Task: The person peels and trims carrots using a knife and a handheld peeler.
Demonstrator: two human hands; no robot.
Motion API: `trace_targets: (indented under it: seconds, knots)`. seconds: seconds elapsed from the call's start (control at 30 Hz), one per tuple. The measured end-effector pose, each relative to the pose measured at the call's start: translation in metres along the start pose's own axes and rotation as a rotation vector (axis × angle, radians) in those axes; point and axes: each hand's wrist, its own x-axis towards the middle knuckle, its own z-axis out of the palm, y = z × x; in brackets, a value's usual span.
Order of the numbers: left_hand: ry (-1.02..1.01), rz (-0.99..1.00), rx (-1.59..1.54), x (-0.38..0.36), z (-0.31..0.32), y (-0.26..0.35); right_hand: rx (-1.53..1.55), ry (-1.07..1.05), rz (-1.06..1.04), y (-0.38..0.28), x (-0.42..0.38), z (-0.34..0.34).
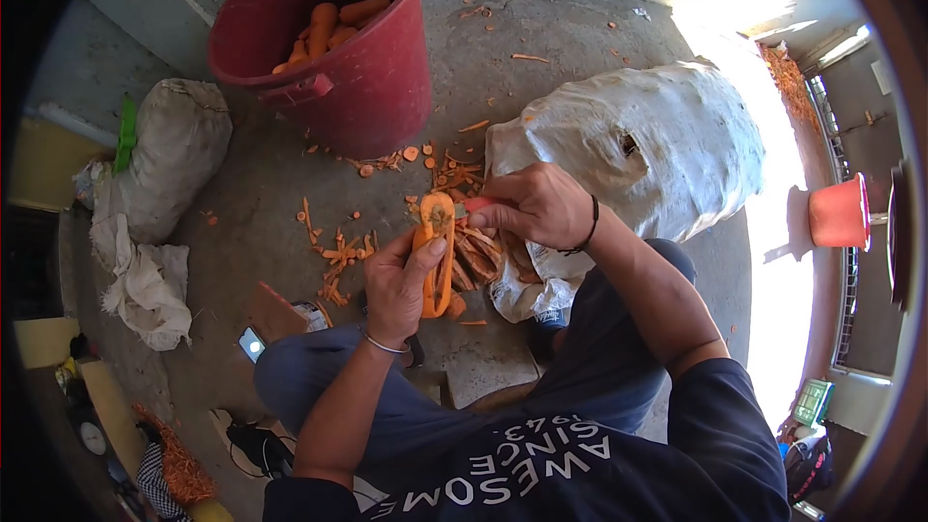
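My left hand (396,285) is closed around a large carrot (438,217), its thick end pointing away from me. In my right hand (541,205) is a small red-handled cutting tool (486,203). The tool's working end meets the carrot near its top, and its exact shape is too small to make out. An orange strip runs along the carrot's side. Just beyond and below my hands, unpeeled carrots (476,261) show at the mouth of a big white woven sack (648,145) lying on its side.
A red tub (387,87) holding peeled carrots stands at the far left. Peelings (340,256) and carrot ends litter the concrete floor. Another pale sack (179,159) leans at left, near a lit phone (251,344). A red bucket (839,213) is at far right.
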Motion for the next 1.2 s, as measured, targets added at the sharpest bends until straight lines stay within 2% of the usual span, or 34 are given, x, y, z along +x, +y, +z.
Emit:
trace_targets:
  seconds: [0.2,0.33,0.37,0.4,0.43,0.5,0.53,0.6,0.63,0.67,0.73,0.8,0.87,0.9,1.0,1.03,1.07,1.1,1.13,1.2]
  knots:
    - [-0.048,0.055,0.09,-0.005,-0.013,-0.001,0.023,-0.03,-0.018,-0.016,0.003,0.004]
    - [0.013,-0.01,-0.029,-0.005,-0.012,-0.004,0.087,-0.107,0.043,0.041,0.029,0.016]
    - [0.01,-0.007,-0.046,-0.005,-0.013,-0.008,-0.071,-0.136,0.154,0.073,0.038,0.027]
    - [0.002,-0.002,-0.061,-0.003,-0.014,-0.006,-0.232,-0.157,0.268,0.075,0.047,0.026]
    - [0.001,0.007,-0.062,0.002,-0.016,-0.004,-0.238,-0.153,0.262,0.076,0.049,0.026]
    - [0.057,-0.11,-0.073,0.006,-0.023,-0.006,-0.079,-0.051,0.348,0.069,0.048,0.034]
    - [0.079,-0.111,-0.078,0.007,-0.029,-0.011,-0.075,-0.07,0.338,0.06,0.047,0.039]
    - [0.081,-0.259,-0.552,0.019,-0.037,-0.022,0.032,-0.061,0.412,0.046,0.039,0.041]
    - [0.013,-0.27,-0.545,0.02,-0.039,-0.023,0.106,-0.049,0.428,0.043,0.034,0.045]
    - [0.007,-0.272,-0.548,0.019,-0.039,-0.027,0.102,-0.047,0.432,0.041,0.03,0.048]
    - [0.04,-0.292,-0.513,0.014,-0.031,-0.017,0.293,-0.036,0.389,0.037,0.026,0.053]
    - [-0.002,-0.28,-0.525,0.017,-0.035,-0.024,0.366,-0.078,0.438,0.036,0.027,0.056]
    - [-0.043,-0.26,-0.535,0.019,-0.037,-0.028,0.812,-0.083,0.566,0.035,0.025,0.06]
    - [0.014,-0.265,-0.579,0.018,-0.034,-0.025,0.812,-0.083,0.562,0.03,0.023,0.059]
    - [0.156,-0.294,-0.682,0.021,-0.026,-0.014,0.773,-0.047,0.464,0.009,0.016,0.054]
    - [0.239,-0.326,-0.739,0.022,-0.026,-0.013,0.587,-0.019,0.306,0.006,0.012,0.054]
    - [0.245,-0.327,-0.74,0.022,-0.032,-0.019,0.402,0.009,0.149,0.003,0.009,0.052]
    - [0.18,-0.33,-0.771,0.024,-0.038,-0.024,0.297,-0.08,0.13,0.001,0.008,0.045]
    - [0.113,-0.331,-0.8,0.025,-0.043,-0.03,0.299,-0.084,0.13,0.001,0.006,0.043]
    - [0.152,-0.336,-0.843,0.027,-0.043,-0.036,0.099,-0.115,-0.171,0.0,0.002,0.042]
